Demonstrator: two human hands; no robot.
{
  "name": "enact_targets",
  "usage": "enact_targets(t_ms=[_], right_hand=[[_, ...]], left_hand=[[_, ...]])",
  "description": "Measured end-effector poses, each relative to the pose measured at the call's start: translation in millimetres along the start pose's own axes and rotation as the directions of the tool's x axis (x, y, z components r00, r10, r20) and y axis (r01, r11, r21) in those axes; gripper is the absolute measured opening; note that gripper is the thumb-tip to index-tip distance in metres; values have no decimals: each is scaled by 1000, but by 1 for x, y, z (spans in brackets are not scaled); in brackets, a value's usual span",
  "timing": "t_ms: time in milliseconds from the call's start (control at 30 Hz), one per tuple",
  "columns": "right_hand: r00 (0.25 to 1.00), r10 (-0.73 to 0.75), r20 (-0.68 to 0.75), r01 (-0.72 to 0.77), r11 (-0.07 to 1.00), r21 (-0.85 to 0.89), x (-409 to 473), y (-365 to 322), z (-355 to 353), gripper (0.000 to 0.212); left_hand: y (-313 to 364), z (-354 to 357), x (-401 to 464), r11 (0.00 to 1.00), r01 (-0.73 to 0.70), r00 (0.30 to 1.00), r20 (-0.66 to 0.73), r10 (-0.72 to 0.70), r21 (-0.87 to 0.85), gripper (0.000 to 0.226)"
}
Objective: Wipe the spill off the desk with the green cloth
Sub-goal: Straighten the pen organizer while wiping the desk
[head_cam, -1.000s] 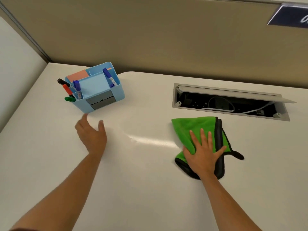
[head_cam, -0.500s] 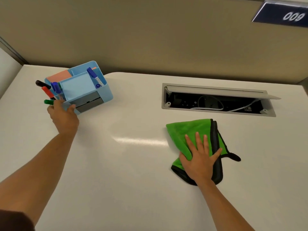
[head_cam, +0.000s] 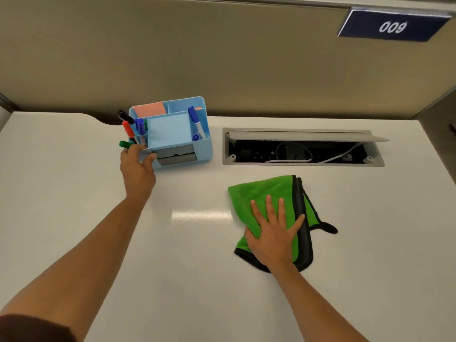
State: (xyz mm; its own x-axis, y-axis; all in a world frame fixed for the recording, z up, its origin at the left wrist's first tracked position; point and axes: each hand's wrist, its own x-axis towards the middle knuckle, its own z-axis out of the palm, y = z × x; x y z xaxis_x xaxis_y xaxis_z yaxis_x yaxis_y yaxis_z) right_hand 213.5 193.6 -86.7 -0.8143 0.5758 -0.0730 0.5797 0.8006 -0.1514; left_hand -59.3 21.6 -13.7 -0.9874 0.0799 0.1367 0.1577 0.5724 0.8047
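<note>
**Organiser gripped and shifted while the cloth waits flat**

Nearest to us, our right hand point(head_cam: 272, 233) lies spread and flat on the green cloth point(head_cam: 261, 193), fingers splayed, palm pressing the folded fabric onto the desk point(head_cam: 98, 243); it grasps nothing, it only pins the cloth down; the cloth sits right of centre, its dark backing showing along the right edge and a dark tail trailing off to the right; against the views of a second ago, hand and cloth keep the same pose, so we judge that no wiping stroke is under way just now

Just left of the cloth a bright patch glints on the white top; we cannot tell whether it is the spill or only lamp glare, and no other wet mark shows

Farther out, our left hand point(head_cam: 138, 166) has changed most: a second ago it hovered open short of the blue organiser point(head_cam: 177, 134); now its fingers are curled around the organiser's near left corner, thumb on the front face, closed on it; the organiser now stands closer to the open cable hatch point(head_cam: 303, 146) than it did; we judge we are clearing it aside to free desk surface for the cloth

Markers point(head_cam: 128, 129) lean out of its left compartments and could tip if we drag it sharply; beyond all this stands the partition with the plate marked 009 point(head_cam: 392, 27)
</note>
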Motion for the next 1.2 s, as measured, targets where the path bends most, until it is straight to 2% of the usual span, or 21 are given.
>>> enact_targets(t_ms=[167, 400, 667, 933, 1200], right_hand=[[995, -89, 47, 89, 996, 0, 4, -32, 0, 66], [963, -251, 96, 253, 968, -7, 7, -82, 3, 67], [953, -274, 125, 278, 961, -10, -2, -94, 6, 68], [955, -273, 119, 272, 962, 26, -17, -99, 7, 70], [981, -175, 88, 171, 984, 46, -11, -91, 7, 68]], left_hand=[[9, 24, -4, 1000, -20, 998, 64, 19, 7, 32], [7, 34, 0, 996, -75, 994, 85, 72, 41, 32], [-9, 28, 16, 997, -31, 997, 67, 26, 66, 35], [-17, 17, 16, 996, -59, 995, 86, 53, 71, 34], [-21, 20, 14, 994, -107, 983, 154, 99, 39, 39]])
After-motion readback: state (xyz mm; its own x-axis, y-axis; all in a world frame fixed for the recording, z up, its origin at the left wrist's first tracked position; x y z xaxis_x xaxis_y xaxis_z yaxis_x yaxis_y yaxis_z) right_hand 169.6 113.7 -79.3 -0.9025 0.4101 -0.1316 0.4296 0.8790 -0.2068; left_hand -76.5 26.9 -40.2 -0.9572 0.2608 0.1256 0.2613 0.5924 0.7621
